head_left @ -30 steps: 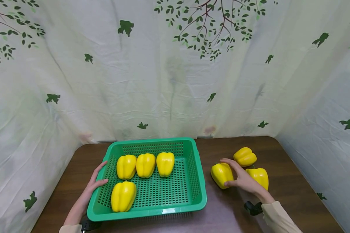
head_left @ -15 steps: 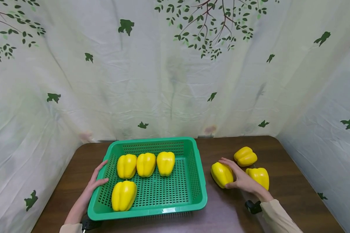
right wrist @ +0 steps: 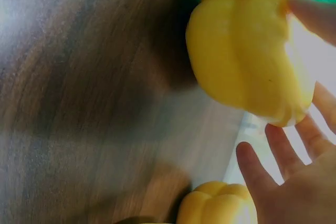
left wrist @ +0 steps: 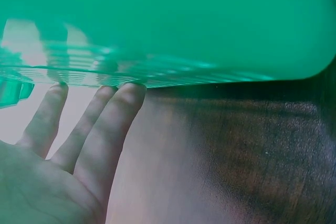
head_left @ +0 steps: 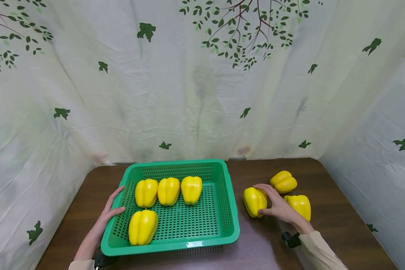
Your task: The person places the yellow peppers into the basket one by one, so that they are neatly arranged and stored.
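Note:
My left hand (head_left: 106,212) holds the left rim of a green perforated plastic basket (head_left: 202,245). Its thumb lies over the rim; in the left wrist view several fingertips touch the basket's outer side from below. With thumb and fingers my right hand (head_left: 280,206) grips a yellow bell pepper (head_left: 254,202) just right of the basket. The right wrist view shows that bell pepper (right wrist: 247,51) close up, a finger or thumb on one side and fingertips along its lower edge. Whether it touches the table I cannot tell.
Inside the basket, three yellow bell peppers (head_left: 168,192) stand in a row at the back and one more bell pepper (head_left: 143,227) at front left. Two others, a far bell pepper (head_left: 283,182) and a nearer bell pepper (head_left: 300,207), lie on the brown wooden table (head_left: 337,228). A leaf-print curtain (head_left: 195,112) surrounds the table.
Over the last half second the gripped bell pepper has shifted slightly left and turned a little more upright, and my right hand has moved with it. The left hand and basket are still.

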Motion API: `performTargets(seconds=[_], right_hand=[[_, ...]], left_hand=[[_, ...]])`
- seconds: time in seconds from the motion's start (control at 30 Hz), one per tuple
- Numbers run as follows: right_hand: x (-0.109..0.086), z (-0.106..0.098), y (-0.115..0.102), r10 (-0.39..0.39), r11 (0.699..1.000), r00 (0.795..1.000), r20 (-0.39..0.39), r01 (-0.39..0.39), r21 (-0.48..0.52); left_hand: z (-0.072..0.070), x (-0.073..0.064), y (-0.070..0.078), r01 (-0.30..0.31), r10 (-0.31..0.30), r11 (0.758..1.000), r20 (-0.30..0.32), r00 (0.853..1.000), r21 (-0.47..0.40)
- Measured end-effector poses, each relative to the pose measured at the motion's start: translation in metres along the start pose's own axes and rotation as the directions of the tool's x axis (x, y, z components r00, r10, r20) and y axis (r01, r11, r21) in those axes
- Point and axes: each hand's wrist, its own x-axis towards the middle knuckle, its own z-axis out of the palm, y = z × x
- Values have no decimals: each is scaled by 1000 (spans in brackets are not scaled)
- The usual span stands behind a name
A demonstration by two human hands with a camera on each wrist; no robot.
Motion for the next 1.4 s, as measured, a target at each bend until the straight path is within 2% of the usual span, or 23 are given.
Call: performTargets(seconds=[0.2,0.4,0.77,0.87,1.03,1.1,1.4], right_hand=[[1,2,-2,4,1000,1000,19,-4,21],[4,5,1,8,1000,1000,5,-8,14],[7,4,-5,62,998,995,-82,-62,4],[8,1,-11,74,997,992,-100,-74,10],[11,-4,-22,83,996,990,-113,-81,22],[11,-6,-27,81,997,990,-116,-78,23],[16,-11,-53,49,998,988,-146,-42,48]], left_hand=[[0,0,0,5,-5,1000,-3,1000,-1],[0,0,0,8,-8,1000,10,1000,-2],[0,-1,2,0,0,1000,35,999,-22],[1,-2,4,38,-37,999,24,999,-20],[3,-3,8,162,-162,987,-16,987,6],[3,-3,9,178,-177,984,-20,984,8],[2,-4,6,122,-122,992,-12,992,0]])
